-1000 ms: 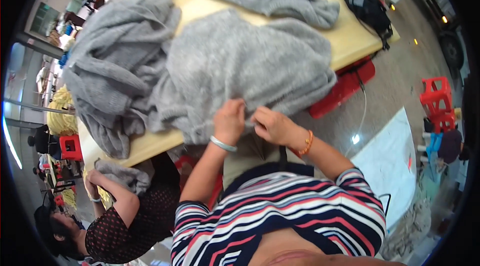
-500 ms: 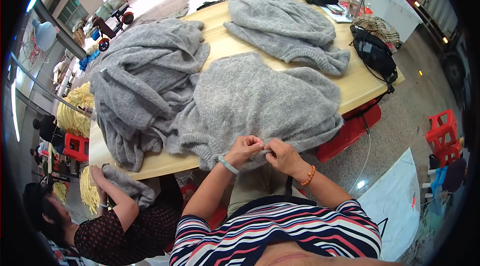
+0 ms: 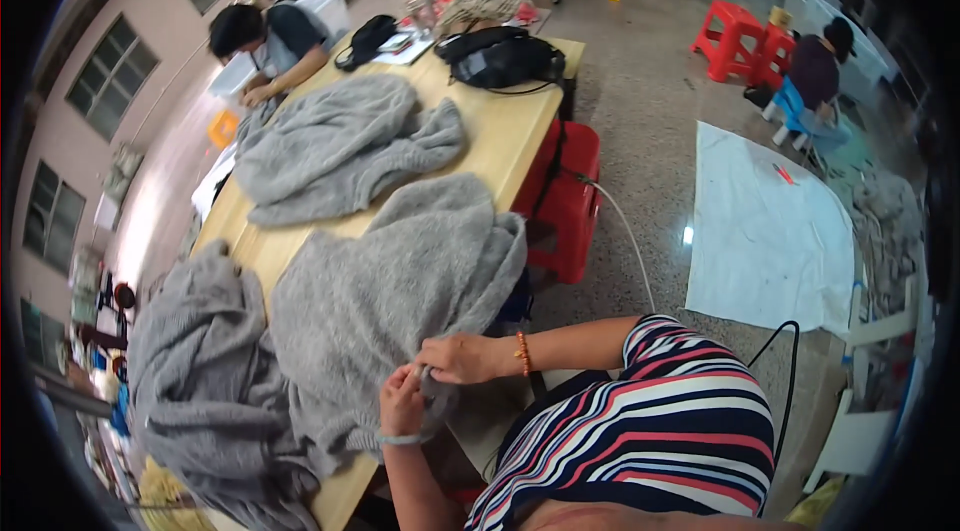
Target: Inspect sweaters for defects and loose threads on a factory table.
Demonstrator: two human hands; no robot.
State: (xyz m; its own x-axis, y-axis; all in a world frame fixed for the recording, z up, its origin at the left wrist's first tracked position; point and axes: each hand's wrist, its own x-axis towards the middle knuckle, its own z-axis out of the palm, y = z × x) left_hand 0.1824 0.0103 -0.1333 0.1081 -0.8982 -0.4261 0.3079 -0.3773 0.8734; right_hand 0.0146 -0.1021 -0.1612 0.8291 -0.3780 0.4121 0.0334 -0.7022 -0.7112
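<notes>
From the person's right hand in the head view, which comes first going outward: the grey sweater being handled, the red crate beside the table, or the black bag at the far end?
1. Grey sweater: pinched by the right hand at the table's near edge.
2. Red crate: on the floor beside the table, farther up.
3. Black bag: on the table's far end.

Wearer's clothing, head view.
Striped top (image 3: 650,431): navy, white, red bands. Orange bead bracelet (image 3: 522,354) right wrist; pale bangle (image 3: 400,439) left.

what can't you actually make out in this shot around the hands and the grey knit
Head view:
- What the left hand and right hand pinch: hidden by fingers and folds of the fuzzy grey knitted garment.
- Long wooden table near edge: covered by the garment.
- Heaped grey knitwear: piece count unclear; lower part cut by the fisheye rim.
</notes>
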